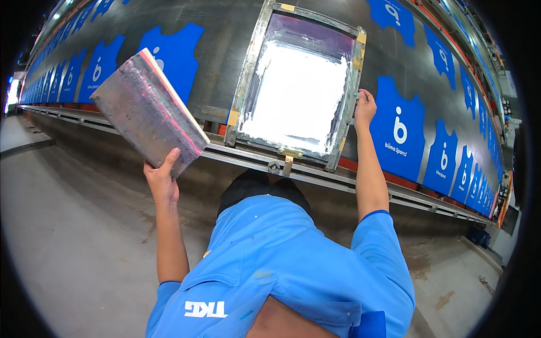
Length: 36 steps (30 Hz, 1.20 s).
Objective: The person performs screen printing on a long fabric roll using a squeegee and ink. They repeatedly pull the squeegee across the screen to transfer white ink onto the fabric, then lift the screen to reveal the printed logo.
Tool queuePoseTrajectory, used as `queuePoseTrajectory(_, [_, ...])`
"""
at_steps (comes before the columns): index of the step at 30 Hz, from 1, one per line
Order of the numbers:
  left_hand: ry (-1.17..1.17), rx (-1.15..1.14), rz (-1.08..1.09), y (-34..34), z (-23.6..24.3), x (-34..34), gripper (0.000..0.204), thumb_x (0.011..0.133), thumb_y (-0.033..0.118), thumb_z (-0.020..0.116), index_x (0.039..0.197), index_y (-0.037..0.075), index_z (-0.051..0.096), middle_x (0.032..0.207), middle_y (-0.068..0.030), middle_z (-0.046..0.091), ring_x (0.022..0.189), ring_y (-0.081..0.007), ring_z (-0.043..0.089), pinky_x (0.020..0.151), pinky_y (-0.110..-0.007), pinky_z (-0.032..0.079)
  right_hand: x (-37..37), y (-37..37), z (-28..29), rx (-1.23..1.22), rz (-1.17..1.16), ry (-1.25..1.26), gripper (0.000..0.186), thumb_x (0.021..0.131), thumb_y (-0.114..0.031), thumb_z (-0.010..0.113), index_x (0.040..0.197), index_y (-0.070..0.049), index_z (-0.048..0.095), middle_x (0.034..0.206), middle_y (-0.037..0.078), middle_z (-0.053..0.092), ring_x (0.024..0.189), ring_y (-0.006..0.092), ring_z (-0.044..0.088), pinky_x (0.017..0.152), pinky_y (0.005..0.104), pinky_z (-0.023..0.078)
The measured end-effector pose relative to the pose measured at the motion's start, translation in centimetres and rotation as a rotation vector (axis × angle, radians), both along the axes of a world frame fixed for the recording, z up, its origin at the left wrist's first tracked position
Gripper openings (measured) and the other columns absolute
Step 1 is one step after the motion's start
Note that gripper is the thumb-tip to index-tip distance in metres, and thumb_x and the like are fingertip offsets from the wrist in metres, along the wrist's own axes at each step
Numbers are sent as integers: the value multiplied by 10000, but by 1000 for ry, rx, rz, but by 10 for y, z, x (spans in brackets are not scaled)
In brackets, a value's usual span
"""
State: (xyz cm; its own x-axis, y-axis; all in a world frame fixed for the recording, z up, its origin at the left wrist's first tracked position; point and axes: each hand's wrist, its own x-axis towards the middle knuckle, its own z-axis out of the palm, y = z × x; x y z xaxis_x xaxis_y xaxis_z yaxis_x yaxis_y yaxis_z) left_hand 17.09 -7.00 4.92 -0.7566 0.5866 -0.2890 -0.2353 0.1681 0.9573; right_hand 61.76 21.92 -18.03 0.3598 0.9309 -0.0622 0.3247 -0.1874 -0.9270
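Blue shirt (pixel 282 248) nearest; both forearms (pixel 171 242) stretch apart toward the near edge of the table (pixel 220 62). At that edge lies a metal frame (pixel 248 73), its inside coated white, purple at the far end. Left of it slants a raised board (pixel 149 112), grey, streaked pink. Left hand (pixel 163 181) pinches its lower corner; right hand (pixel 365 110), fingers curled together, meets the frame's right side, whether gripping I cannot tell.
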Motion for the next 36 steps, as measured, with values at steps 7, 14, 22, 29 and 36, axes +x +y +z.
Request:
queuePoseTrajectory(7, [194, -39, -141, 13, -17, -1, 447, 807, 3, 826, 1199, -23, 614, 1133, -76, 677, 1017, -157, 640, 935, -300, 498, -6, -3, -15, 31, -6, -154, 219, 988, -254, 622, 1058, -75, 728, 761, 62, 658, 646, 141, 565, 629, 329, 460])
queuePoseTrajectory(14, [467, -118, -652, 123, -84, -2, 352, 788, 33, 807, 1106, -45, 679, 956, -111, 749, 847, -153, 691, 794, -300, 534, -22, -12, -17, -24, -25, -260, 192, 980, -248, 607, 1053, -112, 722, 935, 117, 728, 909, 300, 702, 822, 384, 520])
queuePoseTrajectory(22, [1110, -314, -1327, 328, -121, 18, 374, 702, 192, 828, 1057, 124, 732, 955, -125, 735, 936, -339, 691, 781, -458, 527, -33, -48, 52, -275, 336, -923, 296, 912, -328, 696, 1156, -165, 739, 1202, 84, 640, 1101, 265, 583, 871, 432, 462])
queuePoseTrajectory(29, [1003, -332, -1511, 427, -150, 16, 480, 684, 114, 843, 1150, 154, 734, 1030, -98, 752, 1001, -312, 695, 836, -433, 533, -110, 93, 115, 336, 543, -1005, 488, 738, -301, 854, 1195, -191, 724, 1224, 9, 646, 1176, 234, 543, 968, 432, 351])
queuePoseTrajectory(36, [1071, -335, -1500, 439, -155, 16, 460, 697, 145, 844, 1143, 162, 736, 1029, -76, 754, 979, -308, 699, 836, -427, 542, -128, 149, 90, -116, 780, -1059, 438, 744, -416, 838, 1093, -165, 757, 950, 44, 728, 1016, 233, 619, 967, 414, 351])
